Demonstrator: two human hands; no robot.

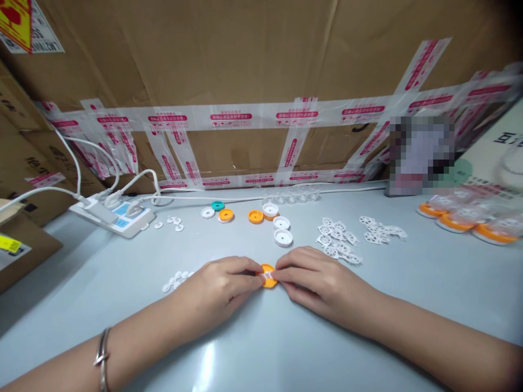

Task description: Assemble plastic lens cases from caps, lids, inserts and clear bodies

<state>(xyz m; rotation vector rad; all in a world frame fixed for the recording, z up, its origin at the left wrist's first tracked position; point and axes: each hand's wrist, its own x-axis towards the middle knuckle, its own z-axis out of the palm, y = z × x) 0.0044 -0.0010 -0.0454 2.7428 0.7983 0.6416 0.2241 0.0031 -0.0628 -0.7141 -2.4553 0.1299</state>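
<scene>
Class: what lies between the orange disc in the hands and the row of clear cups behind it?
Head view: three white caps lie between the orange disc and the clear cups.

Bright, even overhead light — glare streak on the table (206, 362), edges blurred, corners vignetted.

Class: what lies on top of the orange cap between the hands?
A small white part sits on the orange cap; the left hand and right hand cover its edges.

Nothing legible: red print on tape (231, 117), corner sticker (16, 22), and lettering on right box (500, 147) too small or cut off.
</scene>
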